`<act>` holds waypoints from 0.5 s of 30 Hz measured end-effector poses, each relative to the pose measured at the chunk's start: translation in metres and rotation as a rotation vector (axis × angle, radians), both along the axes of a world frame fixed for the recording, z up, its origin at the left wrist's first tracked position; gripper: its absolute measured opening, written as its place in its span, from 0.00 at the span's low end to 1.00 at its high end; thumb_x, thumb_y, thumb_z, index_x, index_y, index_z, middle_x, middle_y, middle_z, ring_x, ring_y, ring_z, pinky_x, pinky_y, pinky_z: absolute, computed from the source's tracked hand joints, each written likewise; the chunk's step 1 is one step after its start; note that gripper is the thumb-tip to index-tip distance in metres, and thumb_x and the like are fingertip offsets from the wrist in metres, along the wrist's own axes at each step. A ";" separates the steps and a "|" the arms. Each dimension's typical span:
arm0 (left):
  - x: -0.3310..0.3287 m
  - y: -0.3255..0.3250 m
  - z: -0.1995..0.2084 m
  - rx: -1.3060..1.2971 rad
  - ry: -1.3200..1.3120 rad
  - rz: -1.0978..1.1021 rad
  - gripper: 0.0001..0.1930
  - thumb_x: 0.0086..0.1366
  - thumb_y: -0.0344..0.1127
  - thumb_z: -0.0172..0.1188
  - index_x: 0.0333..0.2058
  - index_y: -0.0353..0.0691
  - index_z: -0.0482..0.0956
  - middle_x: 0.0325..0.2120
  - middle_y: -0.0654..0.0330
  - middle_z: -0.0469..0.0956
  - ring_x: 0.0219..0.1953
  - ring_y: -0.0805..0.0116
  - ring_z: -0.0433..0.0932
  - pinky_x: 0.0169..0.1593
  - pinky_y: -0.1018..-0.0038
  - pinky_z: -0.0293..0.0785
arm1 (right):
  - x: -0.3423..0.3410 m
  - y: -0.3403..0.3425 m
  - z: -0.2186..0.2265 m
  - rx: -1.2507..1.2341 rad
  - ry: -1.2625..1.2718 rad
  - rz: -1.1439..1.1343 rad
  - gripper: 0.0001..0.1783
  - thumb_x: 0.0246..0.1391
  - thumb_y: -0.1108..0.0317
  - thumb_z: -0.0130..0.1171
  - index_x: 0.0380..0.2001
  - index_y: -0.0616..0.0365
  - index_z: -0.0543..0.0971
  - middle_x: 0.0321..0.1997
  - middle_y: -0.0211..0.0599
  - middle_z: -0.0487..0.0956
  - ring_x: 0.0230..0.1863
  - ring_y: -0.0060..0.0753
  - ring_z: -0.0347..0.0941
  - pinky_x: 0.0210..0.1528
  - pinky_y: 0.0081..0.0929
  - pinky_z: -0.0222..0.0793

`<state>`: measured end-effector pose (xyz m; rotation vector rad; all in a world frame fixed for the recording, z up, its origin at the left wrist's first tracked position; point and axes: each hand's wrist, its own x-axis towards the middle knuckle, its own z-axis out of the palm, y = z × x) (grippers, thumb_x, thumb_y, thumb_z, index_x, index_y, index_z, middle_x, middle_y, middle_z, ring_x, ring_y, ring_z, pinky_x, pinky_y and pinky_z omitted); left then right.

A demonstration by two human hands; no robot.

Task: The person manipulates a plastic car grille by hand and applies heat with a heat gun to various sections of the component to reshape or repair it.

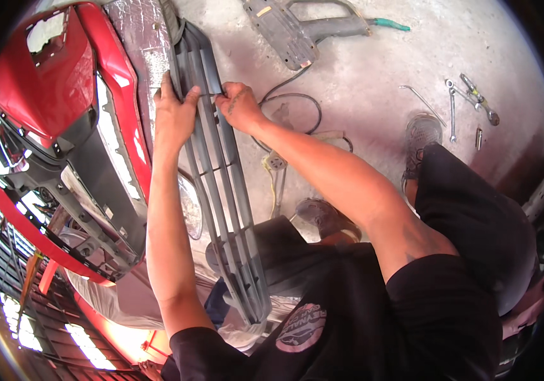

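Leaning over the work from a seat on the concrete floor (361, 70), the person has a long grey slatted grille (221, 178) running from their lap away toward the top of the view, so both arms can reach along it. The left hand (173, 111) lies flat with fingers spread on the grille's far end, apparently pinning it steady. The right hand (237, 105) is just beside it, fingers pinched narrow around something thin and dark at a slat; whether that is a wire or a small tool is hard to tell. To the left the red car bumper (88, 146) rests with its inner side up, close against the grille, with a strip of silvery sheet (135, 38) between them at the far end. Farther out, a black cable (294, 98) loops across the floor, wrenches (469, 101) lie well apart to the right, and a grey power tool (300, 28) sits beyond.
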<state>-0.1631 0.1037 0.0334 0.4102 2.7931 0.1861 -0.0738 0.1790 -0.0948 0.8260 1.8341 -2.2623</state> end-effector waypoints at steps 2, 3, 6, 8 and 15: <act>0.001 0.001 -0.003 -0.088 -0.168 0.128 0.39 0.66 0.41 0.62 0.69 0.31 0.55 0.58 0.24 0.65 0.57 0.30 0.72 0.62 0.54 0.70 | 0.002 0.003 -0.001 0.019 0.023 0.009 0.12 0.53 0.69 0.58 0.24 0.69 0.77 0.26 0.62 0.79 0.34 0.65 0.79 0.38 0.47 0.75; -0.001 -0.006 -0.007 -0.089 -0.169 0.128 0.39 0.66 0.41 0.62 0.69 0.31 0.55 0.58 0.24 0.65 0.57 0.30 0.72 0.62 0.54 0.70 | 0.003 0.004 -0.001 0.038 0.049 0.019 0.12 0.54 0.69 0.58 0.24 0.69 0.77 0.26 0.62 0.79 0.34 0.64 0.79 0.38 0.47 0.75; -0.002 -0.017 -0.010 -0.030 -0.218 0.183 0.38 0.66 0.40 0.62 0.68 0.30 0.55 0.56 0.24 0.67 0.55 0.29 0.73 0.60 0.53 0.71 | 0.001 0.000 -0.005 -0.018 0.017 0.004 0.12 0.54 0.69 0.59 0.24 0.69 0.77 0.26 0.62 0.79 0.33 0.64 0.79 0.37 0.46 0.74; 0.002 -0.006 -0.012 -0.055 -0.248 0.208 0.38 0.66 0.39 0.62 0.68 0.30 0.55 0.54 0.24 0.68 0.53 0.28 0.74 0.58 0.51 0.72 | 0.003 0.001 -0.009 -0.056 0.001 0.006 0.12 0.54 0.69 0.59 0.24 0.69 0.77 0.25 0.62 0.79 0.33 0.63 0.80 0.36 0.46 0.74; 0.008 -0.003 -0.021 -0.122 -0.145 0.095 0.37 0.67 0.39 0.62 0.68 0.30 0.55 0.54 0.26 0.68 0.51 0.26 0.75 0.56 0.48 0.73 | 0.006 -0.005 -0.022 -0.051 0.058 -0.040 0.12 0.54 0.69 0.59 0.23 0.70 0.77 0.23 0.61 0.78 0.31 0.62 0.80 0.35 0.45 0.74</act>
